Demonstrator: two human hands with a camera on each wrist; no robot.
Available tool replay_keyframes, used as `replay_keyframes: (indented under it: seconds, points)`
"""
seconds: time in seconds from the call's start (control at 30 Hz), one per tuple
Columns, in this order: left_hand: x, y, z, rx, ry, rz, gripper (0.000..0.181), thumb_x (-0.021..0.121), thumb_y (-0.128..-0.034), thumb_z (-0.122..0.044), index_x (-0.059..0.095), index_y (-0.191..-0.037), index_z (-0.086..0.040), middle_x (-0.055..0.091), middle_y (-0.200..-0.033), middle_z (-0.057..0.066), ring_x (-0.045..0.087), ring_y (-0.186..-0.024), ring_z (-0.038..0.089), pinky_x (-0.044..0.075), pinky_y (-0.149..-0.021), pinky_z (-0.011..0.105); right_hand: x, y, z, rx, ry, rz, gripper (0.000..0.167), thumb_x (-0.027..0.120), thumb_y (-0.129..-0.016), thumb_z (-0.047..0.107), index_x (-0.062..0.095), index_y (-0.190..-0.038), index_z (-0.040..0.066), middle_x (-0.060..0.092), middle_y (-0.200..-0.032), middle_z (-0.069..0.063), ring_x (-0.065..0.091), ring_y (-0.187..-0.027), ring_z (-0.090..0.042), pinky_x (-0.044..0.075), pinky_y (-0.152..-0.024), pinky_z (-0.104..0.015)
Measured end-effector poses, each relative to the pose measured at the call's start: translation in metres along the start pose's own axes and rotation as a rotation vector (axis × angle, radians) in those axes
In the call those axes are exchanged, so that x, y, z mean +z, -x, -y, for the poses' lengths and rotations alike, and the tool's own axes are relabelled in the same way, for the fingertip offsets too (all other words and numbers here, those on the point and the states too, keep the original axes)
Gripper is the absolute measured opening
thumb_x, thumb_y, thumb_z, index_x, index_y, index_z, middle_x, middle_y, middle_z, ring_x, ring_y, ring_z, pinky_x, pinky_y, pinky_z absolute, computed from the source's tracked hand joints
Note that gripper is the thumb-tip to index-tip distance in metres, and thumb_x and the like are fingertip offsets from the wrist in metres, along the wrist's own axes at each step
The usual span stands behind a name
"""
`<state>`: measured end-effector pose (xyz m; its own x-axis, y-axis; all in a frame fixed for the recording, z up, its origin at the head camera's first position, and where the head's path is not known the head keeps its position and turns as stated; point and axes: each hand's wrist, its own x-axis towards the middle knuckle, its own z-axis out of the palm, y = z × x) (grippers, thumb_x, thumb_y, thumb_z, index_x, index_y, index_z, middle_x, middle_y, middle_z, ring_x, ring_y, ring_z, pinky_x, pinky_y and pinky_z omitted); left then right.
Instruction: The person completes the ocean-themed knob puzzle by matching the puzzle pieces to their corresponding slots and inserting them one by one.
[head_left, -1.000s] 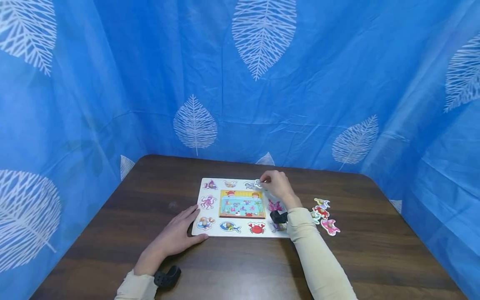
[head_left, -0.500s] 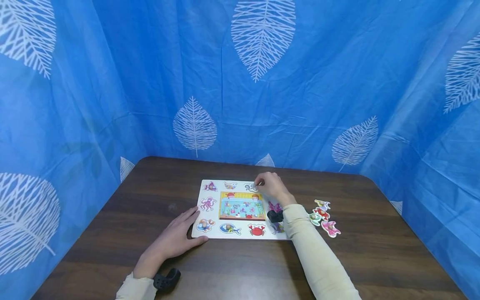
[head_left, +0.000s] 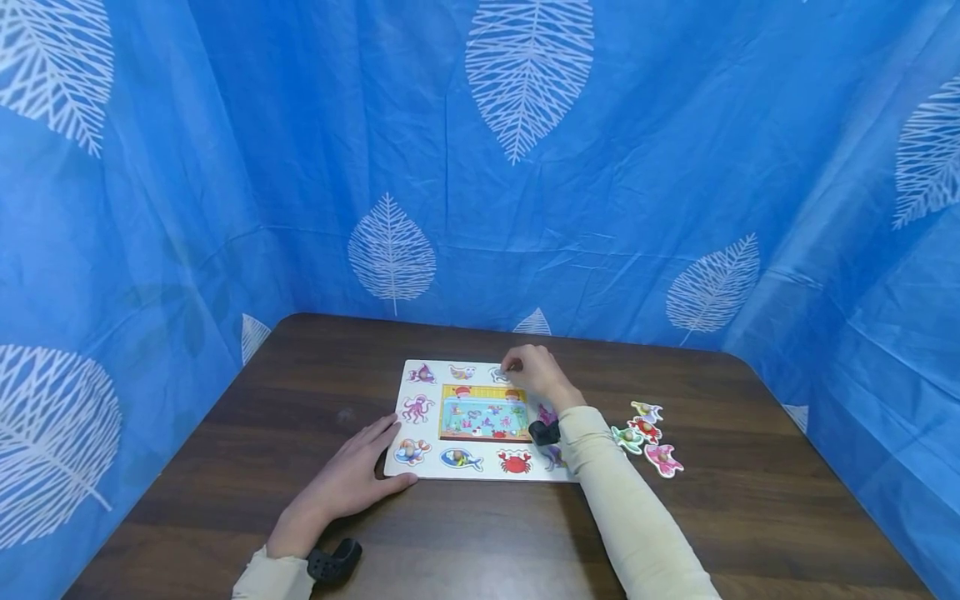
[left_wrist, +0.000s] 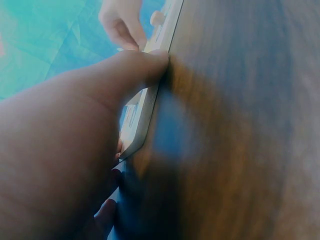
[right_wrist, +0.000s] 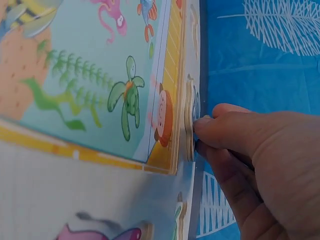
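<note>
A white wooden knob puzzle board [head_left: 491, 459] lies on the dark table, with an aquarium picture [head_left: 483, 414] in its middle. My right hand [head_left: 542, 375] pinches a small grey-blue puzzle piece [right_wrist: 190, 120] over the board's far edge, right of the bird-like piece [head_left: 462, 372]. In the right wrist view, thumb and finger meet at the piece's outer face; whether it lies flush is unclear. My left hand [head_left: 348, 471] rests at the board's near left corner, fingers extended, thumb along the front edge. A fish piece [head_left: 460, 458] and a snail-like piece [head_left: 412, 452] sit on the board.
Right of the board lie several loose pieces: a pink one [head_left: 663, 460], a red crab [head_left: 645, 429], a green one [head_left: 627, 439] and a yellowish fish [head_left: 647, 411]. A blue leaf-patterned curtain [head_left: 585, 267] hangs behind the table [head_left: 735, 500]. My right forearm covers the board's right side.
My right hand has shifted left and carried the grey-blue piece over the matching outline on the far edge. The left hand stays in place.
</note>
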<state>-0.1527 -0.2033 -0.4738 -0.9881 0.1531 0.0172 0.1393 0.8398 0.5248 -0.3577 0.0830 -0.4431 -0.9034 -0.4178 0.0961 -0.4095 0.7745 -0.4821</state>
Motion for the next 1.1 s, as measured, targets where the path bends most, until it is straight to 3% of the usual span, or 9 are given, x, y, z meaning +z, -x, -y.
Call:
replay_keyframes:
  seconds: [0.43,0.8,1.1]
  points:
    - [-0.001,-0.002,-0.002,0.008,0.007,0.002,0.093,0.076,-0.0889,-0.055,0.041,-0.157,-0.002,0.033,-0.167,0.016,0.032,-0.152,0.043,0.032,-0.119,0.064,0.003,-0.003,0.000,-0.037,0.009,-0.038,0.007,0.073,-0.094,0.007,0.078,-0.097,0.012,0.075,-0.099,-0.003,0.062,-0.088,-0.019,0.055,-0.087,-0.040]
    - [-0.002,-0.001,-0.002,-0.002,0.002,0.005,0.093,0.075,-0.0890,-0.056,0.041,-0.157,-0.001,0.033,-0.167,0.016,0.032,-0.152,0.044,0.031,-0.119,0.064,0.007,-0.001,-0.001,-0.041,-0.019,-0.029,0.020,0.071,-0.096,0.007,0.075,-0.116,0.010,0.074,-0.116,-0.008,0.068,-0.108,-0.025,0.055,-0.098,-0.044]
    - [-0.001,0.001,0.000,0.001,-0.001,0.002,0.093,0.076,-0.0891,-0.055,0.042,-0.156,-0.001,0.034,-0.166,0.017,0.032,-0.151,0.044,0.032,-0.119,0.064,0.011,0.010,-0.001,-0.057,-0.004,-0.068,0.022,0.070,-0.097,0.008,0.075,-0.119,0.010,0.071,-0.119,-0.009,0.068,-0.106,-0.025,0.057,-0.093,-0.043]
